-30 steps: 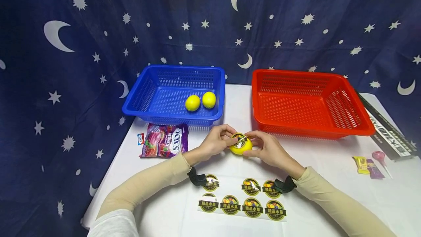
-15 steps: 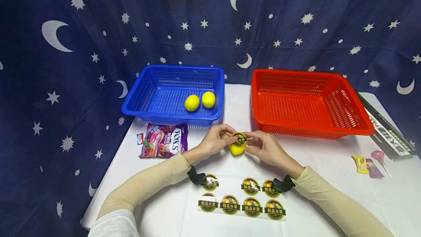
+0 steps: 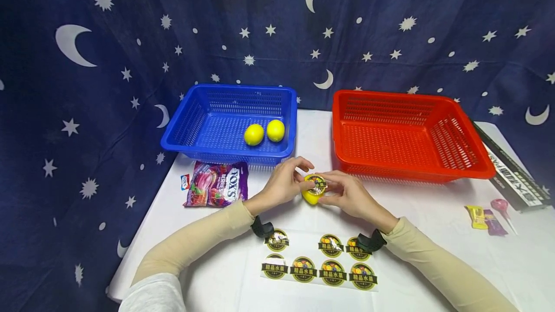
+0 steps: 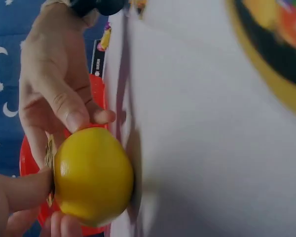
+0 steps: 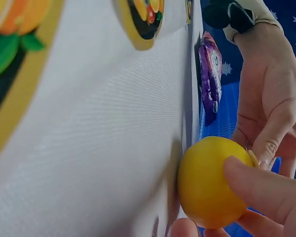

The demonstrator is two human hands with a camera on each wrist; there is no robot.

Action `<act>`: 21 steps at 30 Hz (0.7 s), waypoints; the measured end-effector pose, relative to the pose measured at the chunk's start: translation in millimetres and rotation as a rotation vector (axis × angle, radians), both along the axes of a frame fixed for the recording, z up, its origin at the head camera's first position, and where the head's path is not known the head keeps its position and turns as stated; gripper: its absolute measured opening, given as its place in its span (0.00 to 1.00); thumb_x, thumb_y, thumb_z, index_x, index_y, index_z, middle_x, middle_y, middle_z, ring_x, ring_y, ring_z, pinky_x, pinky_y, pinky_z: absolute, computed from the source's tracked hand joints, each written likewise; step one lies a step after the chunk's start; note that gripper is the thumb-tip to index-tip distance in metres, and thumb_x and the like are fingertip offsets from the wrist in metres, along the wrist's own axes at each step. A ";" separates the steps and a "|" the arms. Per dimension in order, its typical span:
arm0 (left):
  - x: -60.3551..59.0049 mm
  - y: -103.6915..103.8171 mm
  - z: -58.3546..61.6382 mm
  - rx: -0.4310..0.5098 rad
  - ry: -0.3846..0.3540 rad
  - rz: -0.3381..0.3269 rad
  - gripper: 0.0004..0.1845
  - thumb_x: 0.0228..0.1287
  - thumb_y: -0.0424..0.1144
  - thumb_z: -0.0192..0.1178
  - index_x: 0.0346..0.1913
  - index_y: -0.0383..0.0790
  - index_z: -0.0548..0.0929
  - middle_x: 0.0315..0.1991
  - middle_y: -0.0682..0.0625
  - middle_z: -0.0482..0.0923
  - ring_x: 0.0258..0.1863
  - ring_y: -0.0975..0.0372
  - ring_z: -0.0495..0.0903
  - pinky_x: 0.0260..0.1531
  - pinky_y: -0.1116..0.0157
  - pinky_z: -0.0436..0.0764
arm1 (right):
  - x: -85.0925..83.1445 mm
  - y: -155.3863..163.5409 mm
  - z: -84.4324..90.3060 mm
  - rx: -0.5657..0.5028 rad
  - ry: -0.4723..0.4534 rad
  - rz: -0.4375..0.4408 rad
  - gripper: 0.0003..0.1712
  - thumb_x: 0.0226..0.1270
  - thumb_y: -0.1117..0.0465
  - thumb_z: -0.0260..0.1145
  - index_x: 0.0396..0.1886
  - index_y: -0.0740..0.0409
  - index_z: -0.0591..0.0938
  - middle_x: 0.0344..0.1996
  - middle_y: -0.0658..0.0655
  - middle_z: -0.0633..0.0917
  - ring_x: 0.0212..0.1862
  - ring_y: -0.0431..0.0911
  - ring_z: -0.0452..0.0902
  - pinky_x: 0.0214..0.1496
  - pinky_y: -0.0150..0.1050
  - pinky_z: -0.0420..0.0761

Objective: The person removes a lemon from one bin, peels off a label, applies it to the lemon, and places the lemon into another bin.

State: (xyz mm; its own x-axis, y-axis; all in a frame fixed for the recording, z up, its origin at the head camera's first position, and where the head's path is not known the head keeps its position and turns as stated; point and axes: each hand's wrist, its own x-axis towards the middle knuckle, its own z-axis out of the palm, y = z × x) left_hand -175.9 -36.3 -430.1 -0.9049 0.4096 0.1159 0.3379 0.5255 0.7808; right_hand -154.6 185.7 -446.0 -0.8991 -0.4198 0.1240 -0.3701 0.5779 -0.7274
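A yellow lemon (image 3: 311,198) is between the two hands, low over the white table, with a round black-and-gold label (image 3: 319,186) on its upper side. My right hand (image 3: 353,196) holds the lemon from the right, thumb in front and fingers behind. From the left, my left hand (image 3: 282,184) presses its thumb on the label. The left index finger is lifted off, while lower fingertips (image 4: 69,226) meet the lemon's side in the left wrist view. A sheet of round labels (image 3: 334,272) lies nearer the body.
Two lemons (image 3: 264,133) lie in a blue basket (image 3: 199,147) at back left. A red basket (image 3: 390,170) stands at back right. A purple candy bag (image 3: 217,184) lies left, wrapped sweets (image 3: 477,218), a pink lollipop (image 3: 499,205) and a long black-and-white box (image 3: 516,184) right.
The lemon has turned a little in the hands. The left index finger has lifted away from the label, while the left thumb stays on it. Baskets and label sheet stay put.
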 end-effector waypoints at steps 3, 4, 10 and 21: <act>4.0 -0.9 -2.0 -0.045 0.105 -0.018 0.10 0.63 0.39 0.73 0.46 0.44 0.91 0.45 0.50 0.88 0.39 0.62 0.88 0.40 0.70 0.82 | 0.3 0.4 2.6 -0.027 -0.050 0.024 0.38 0.54 0.62 0.82 0.66 0.57 0.81 0.60 0.61 0.86 0.53 0.53 0.87 0.49 0.37 0.83; 5.2 -1.0 -2.2 -0.060 0.131 -0.024 0.09 0.64 0.39 0.72 0.45 0.44 0.92 0.45 0.50 0.89 0.41 0.61 0.88 0.42 0.68 0.83 | 0.4 0.9 3.5 -0.052 -0.071 0.030 0.38 0.55 0.62 0.81 0.67 0.59 0.80 0.61 0.62 0.85 0.52 0.53 0.88 0.47 0.36 0.84; 7.0 -2.2 -2.2 -0.108 0.178 -0.017 0.11 0.66 0.42 0.70 0.48 0.44 0.92 0.51 0.49 0.90 0.52 0.57 0.89 0.51 0.62 0.84 | 0.4 -0.4 3.8 -0.145 -0.077 -0.006 0.26 0.64 0.62 0.75 0.62 0.61 0.84 0.59 0.67 0.85 0.36 0.49 0.91 0.34 0.34 0.87; 5.2 -9.8 -16.5 0.084 -0.022 0.033 0.10 0.63 0.40 0.72 0.45 0.41 0.92 0.54 0.47 0.88 0.46 0.56 0.91 0.38 0.73 0.85 | -2.8 -5.4 -3.7 -0.169 -0.027 -0.092 0.11 0.65 0.64 0.74 0.46 0.62 0.91 0.51 0.64 0.89 0.46 0.53 0.91 0.41 0.28 0.86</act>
